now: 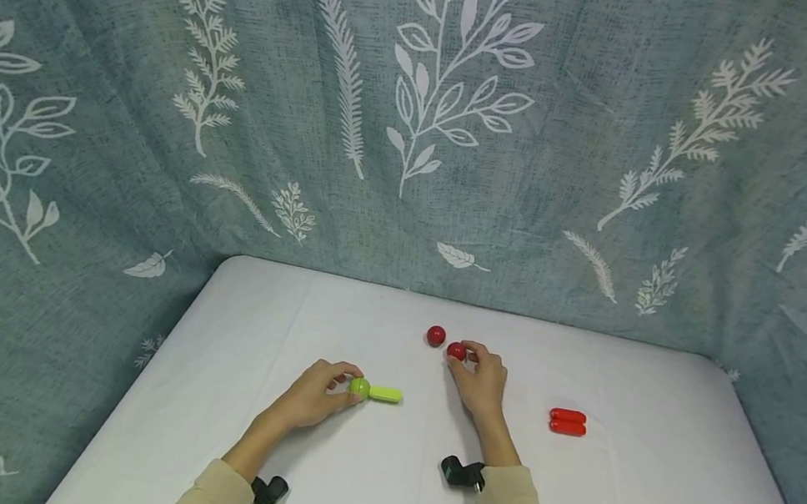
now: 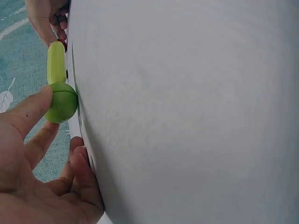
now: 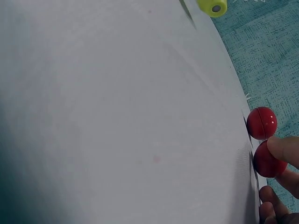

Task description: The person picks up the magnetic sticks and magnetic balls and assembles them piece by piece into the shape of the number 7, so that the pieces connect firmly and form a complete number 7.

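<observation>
Head view shows the left hand [image 1: 313, 396] pinching the green ball [image 1: 358, 388] that touches the lime stick [image 1: 386, 394], the right hand [image 1: 484, 384] pinching a red ball [image 1: 455, 350] beside its twin [image 1: 436, 336] on the table [image 1: 360, 482], where light, even pressure should prevent rolling.

Camera placement, three views
Head: set high behind the fingers [image 1: 348, 368], facing forward and down. Wrists: mounted close behind the fingers, facing past them. Shared, head and left wrist: green ball [image 2: 61, 105] at left fingertips [image 2: 41, 100].
</observation>
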Demonstrator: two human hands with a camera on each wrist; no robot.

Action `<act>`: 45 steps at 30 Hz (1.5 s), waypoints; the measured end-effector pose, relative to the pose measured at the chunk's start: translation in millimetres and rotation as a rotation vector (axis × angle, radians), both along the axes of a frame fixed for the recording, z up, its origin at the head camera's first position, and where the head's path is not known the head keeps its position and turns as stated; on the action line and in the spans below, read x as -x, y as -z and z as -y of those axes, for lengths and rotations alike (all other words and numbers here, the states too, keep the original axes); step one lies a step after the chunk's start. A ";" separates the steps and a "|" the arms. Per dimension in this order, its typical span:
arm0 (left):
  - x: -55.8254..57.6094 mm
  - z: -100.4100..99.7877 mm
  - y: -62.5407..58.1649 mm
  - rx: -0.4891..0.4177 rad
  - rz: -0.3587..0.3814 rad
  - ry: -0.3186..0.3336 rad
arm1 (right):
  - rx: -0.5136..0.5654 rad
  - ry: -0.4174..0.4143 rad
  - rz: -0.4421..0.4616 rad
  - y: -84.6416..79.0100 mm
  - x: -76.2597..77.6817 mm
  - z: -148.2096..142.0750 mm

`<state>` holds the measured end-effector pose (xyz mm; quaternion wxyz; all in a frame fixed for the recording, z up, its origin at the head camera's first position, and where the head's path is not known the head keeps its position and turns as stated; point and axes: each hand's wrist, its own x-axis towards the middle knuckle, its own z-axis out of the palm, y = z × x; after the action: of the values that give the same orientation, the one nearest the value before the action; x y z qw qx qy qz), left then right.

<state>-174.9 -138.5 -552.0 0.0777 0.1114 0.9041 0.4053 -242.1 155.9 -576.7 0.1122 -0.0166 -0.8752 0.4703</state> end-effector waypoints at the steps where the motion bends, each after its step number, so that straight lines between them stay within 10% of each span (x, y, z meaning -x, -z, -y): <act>1: -0.1 -0.1 -0.1 0.001 0.000 -0.001 | -0.001 -0.001 0.003 -0.3 0.2 -0.2; 17: 0.3 -1.7 3.2 0.001 0.000 -0.002 | 0.021 0.000 0.032 -3.6 -3.2 -3.3; 45: -1.6 -0.6 -0.6 -0.003 -0.005 0.020 | 0.077 -0.125 0.147 -22.6 -58.1 1.9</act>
<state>-173.3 -137.9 -551.5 0.0793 0.1214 0.9026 0.4054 -184.1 153.9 -554.1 0.0175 -0.0006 -0.8617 0.5071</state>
